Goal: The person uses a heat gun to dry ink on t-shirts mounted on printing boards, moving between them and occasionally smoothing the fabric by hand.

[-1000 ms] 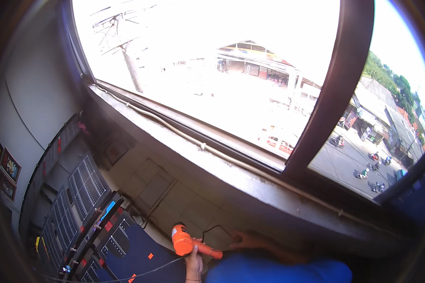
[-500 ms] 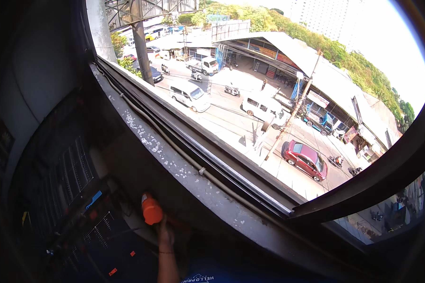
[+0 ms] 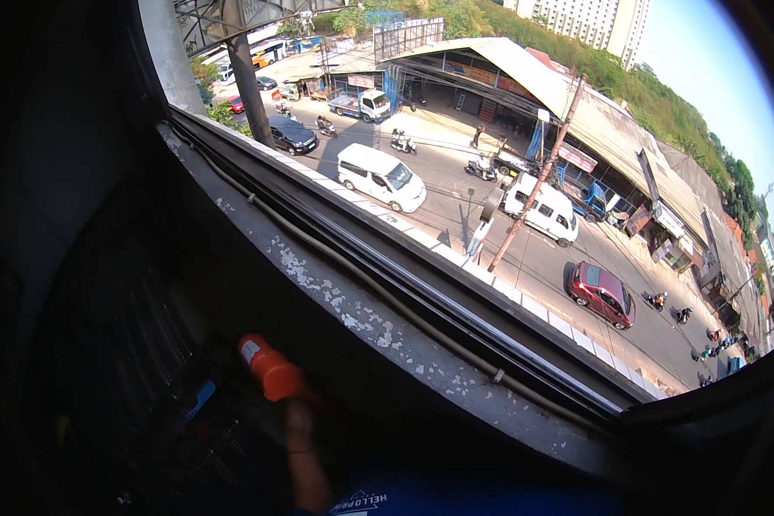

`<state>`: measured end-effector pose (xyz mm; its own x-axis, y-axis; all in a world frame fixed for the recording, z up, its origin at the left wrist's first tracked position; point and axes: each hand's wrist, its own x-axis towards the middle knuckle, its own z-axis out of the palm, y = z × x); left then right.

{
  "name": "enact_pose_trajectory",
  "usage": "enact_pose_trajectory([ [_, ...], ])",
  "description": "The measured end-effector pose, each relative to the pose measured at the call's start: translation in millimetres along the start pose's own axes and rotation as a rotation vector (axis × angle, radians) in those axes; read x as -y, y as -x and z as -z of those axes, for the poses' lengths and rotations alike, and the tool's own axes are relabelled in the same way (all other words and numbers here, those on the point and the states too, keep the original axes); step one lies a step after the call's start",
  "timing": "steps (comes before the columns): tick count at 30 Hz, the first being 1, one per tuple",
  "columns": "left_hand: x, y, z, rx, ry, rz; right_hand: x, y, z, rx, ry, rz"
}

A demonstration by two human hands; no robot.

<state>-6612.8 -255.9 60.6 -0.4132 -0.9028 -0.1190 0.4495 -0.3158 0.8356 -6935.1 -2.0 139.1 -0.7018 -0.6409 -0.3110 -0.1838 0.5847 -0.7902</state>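
Note:
My left hand (image 3: pixel 297 423) is at the lower left, in deep shadow, with its forearm rising from the lower edge. It is closed on the near end of an orange cylindrical thing (image 3: pixel 274 375), whose kind I cannot make out. A pale patch, like a label, shows at the far end, which points up and to the left. My fingers are mostly lost in the dark. A small blue strip (image 3: pixel 200 401) lies to the left of the orange thing, on or by a dark surface with rows of pale marks. My right hand is out of the picture.
A grey ledge with peeling paint (image 3: pixel 353 320) runs diagonally past my hand, with a cable (image 3: pixel 318 242) along it and a dark window frame (image 3: pixel 456 297) beyond. Outside, below, are a street with a white van (image 3: pixel 381 176), a red car (image 3: pixel 600 294) and a leaning pole (image 3: pixel 542 172).
The whole view has shifted and the indoor side looks darker. The orange thing shows more of its length and points further left, still in my left hand. Vehicles outside have moved along the street.

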Motion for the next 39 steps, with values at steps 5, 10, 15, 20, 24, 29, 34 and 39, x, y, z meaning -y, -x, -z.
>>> enact_pose_trajectory([
  [5,-79.4,-49.0,15.2,0.204,0.042,-0.076,35.8,-57.4,-12.8,-0.128,0.054,0.004],
  [10,-101.4,-90.7,15.5,0.248,-0.015,-0.076,57.8,-137.0,-28.3,-0.226,0.148,-0.014],
  [15,-49.7,-57.4,44.1,0.183,-0.050,0.000,43.6,-171.2,-34.3,-0.246,0.214,-0.085],
  [20,-41.8,-62.4,33.0,0.101,-0.113,0.112,42.8,-190.1,-43.1,-0.266,0.237,-0.099],
  [24,-45.4,-64.0,25.7,0.068,-0.174,0.169,42.2,-193.9,-48.9,-0.272,0.222,-0.093],
  [29,-37.6,-73.6,13.7,0.079,-0.212,0.230,34.3,-178.2,-38.8,-0.306,0.183,-0.090],
  [34,-32.7,-85.8,6.7,0.082,-0.259,0.269,29.2,-143.5,-33.3,-0.318,0.095,-0.046],
  [39,-22.8,-95.7,-3.8,0.111,-0.292,0.310,3.4,-87.9,-21.9,-0.352,0.008,-0.092],
])
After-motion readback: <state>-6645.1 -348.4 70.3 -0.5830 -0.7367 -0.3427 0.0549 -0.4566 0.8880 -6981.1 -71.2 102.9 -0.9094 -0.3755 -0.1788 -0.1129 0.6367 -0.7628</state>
